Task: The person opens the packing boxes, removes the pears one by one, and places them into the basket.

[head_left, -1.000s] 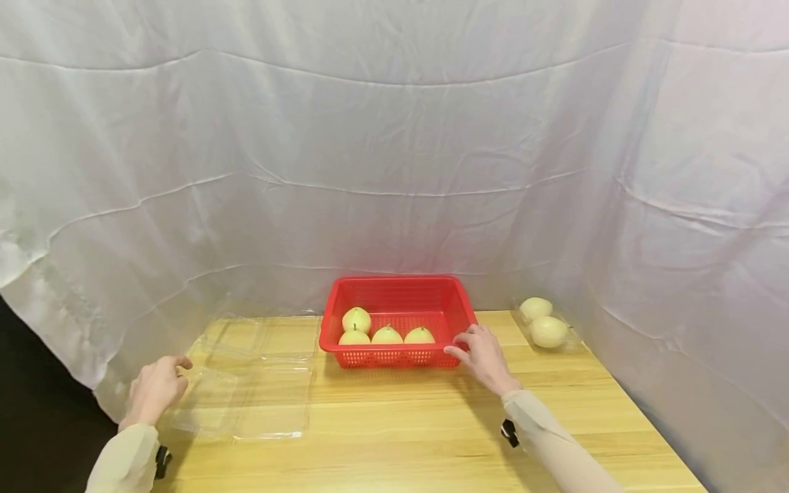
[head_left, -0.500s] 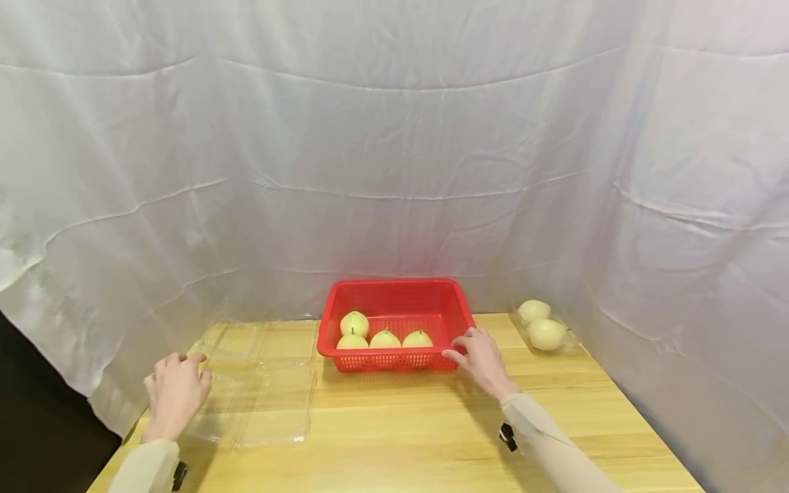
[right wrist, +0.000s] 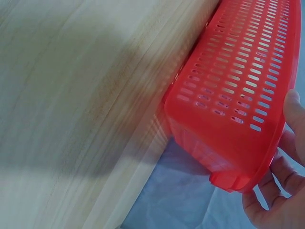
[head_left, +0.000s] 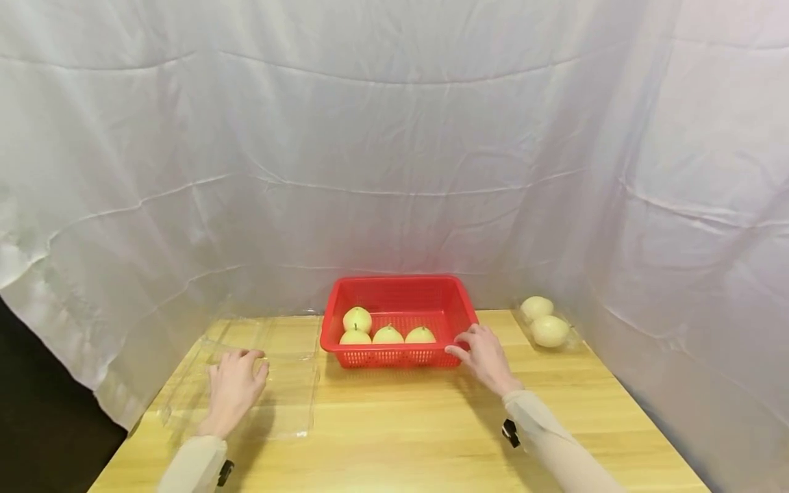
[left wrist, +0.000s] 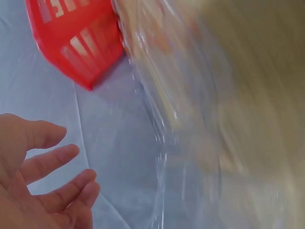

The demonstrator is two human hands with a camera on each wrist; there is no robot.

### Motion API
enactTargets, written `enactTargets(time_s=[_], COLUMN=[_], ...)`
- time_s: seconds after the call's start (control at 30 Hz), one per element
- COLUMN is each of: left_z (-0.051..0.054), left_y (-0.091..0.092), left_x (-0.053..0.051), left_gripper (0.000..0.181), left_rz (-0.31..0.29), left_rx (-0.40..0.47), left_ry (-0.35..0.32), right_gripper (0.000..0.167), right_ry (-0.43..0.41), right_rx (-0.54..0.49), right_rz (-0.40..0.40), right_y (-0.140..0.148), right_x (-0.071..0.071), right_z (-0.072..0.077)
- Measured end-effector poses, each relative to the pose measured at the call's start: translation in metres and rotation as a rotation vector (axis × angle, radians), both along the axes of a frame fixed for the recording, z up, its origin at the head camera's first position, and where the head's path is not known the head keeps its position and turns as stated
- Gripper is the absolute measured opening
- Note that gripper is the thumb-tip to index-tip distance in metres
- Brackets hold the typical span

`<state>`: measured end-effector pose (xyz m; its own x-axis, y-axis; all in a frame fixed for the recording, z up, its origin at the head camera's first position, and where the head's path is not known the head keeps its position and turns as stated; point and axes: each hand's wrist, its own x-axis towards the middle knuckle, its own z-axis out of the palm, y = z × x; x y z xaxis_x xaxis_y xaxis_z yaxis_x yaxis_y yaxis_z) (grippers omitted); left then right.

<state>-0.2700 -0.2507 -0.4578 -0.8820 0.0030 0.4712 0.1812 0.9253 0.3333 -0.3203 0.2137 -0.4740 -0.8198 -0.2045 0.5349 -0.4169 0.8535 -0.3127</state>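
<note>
L hand (head_left: 235,390), relaxed, holding nothing, is above clear trays (head_left: 290,404) on tabletop (head_left: 401,438); R hand (head_left: 485,357) grips near R corner of red basket (head_left: 401,291) w/ 4 pears (head_left: 388,335) inside.

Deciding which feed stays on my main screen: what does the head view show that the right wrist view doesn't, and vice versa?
Only the head view: the left hand near the clear plastic clamshells, four pears in the red plastic basket, and two pale-yellow fruits in clear packaging off to the right.

Only the right wrist view: the outer face of the basket's right end, with a small tab jutting from it.

Both: the basket itself, the right hand at its rim, the wooden table and the grey cloth.
</note>
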Motion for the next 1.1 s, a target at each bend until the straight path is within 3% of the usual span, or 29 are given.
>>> enactTargets(time_s=[0.17,0.37,0.57,0.77,0.97,1.1], left_z=[-0.005,-0.011,-0.014,-0.017,-0.022,-0.02], left_y=[0.018,0.043,0.067,0.086,0.099,0.105], left_x=[-0.007,-0.013,-0.019,-0.025,-0.03,-0.036], left_gripper=[0.026,0.026,0.032,0.037,0.03,0.028], left_rz=[-0.058,-0.128,-0.18,-0.213,-0.195,-0.145], left_rx=[0.041,0.161,0.282,0.319,0.328,0.329], left_ry=[-0.064,-0.144,-0.154,-0.138,-0.105,-0.088], right_gripper=[0.031,0.031,0.029,0.029,0.029,0.029], right_ry=[-0.003,-0.013,-0.023,-0.033,-0.027,-0.014], right_rx=[-0.003,-0.003,-0.001,-0.004,-0.016,-0.023], right_rz=[-0.002,-0.008,-0.006,0.012,0.001,0.0], right_y=[0.0,0.001,-0.001,-0.002,0.003,0.005], right_x=[0.002,0.006,0.004,-0.001,0.004,0.004], right_z=[0.001,-0.001,0.001,0.002,-0.005,-0.006])
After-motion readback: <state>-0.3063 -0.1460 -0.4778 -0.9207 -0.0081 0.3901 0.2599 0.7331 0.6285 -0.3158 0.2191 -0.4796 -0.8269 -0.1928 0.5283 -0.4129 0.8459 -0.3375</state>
